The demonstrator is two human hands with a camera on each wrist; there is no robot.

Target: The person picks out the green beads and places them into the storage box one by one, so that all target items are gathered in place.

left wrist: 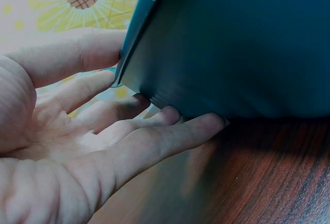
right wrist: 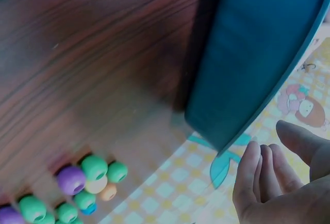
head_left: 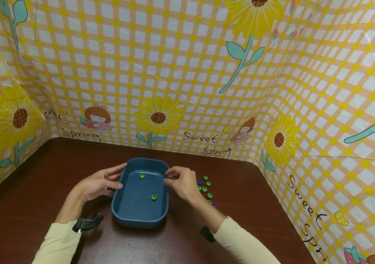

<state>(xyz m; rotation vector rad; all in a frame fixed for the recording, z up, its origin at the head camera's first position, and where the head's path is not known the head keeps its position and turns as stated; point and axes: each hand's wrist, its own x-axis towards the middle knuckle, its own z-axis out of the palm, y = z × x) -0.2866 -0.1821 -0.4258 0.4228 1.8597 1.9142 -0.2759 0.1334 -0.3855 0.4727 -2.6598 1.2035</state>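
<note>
A blue rectangular tray [head_left: 140, 216] sits on the table, with two green beads [head_left: 142, 176] lying apart on its floor. At its left side my left hand [head_left: 98, 183] holds the wall, thumb at the rim and the other fingers against the outer side, as the left wrist view shows. My right hand [head_left: 184, 183] is at the opposite rim, its thumb and fingertips just over the edge. A gap shows between that thumb and the fingers [right wrist: 268, 172], with no bead visible there. Right of this hand lies a loose cluster of green beads [head_left: 204, 189].
Among the loose beads are a blue bead [head_left: 199, 182], a purple bead [right wrist: 71, 179] and an orange bead [right wrist: 109, 191]. The dark wooden table [head_left: 240, 220] meets a checked, sunflower-printed cloth [head_left: 114, 73] at the back and sides.
</note>
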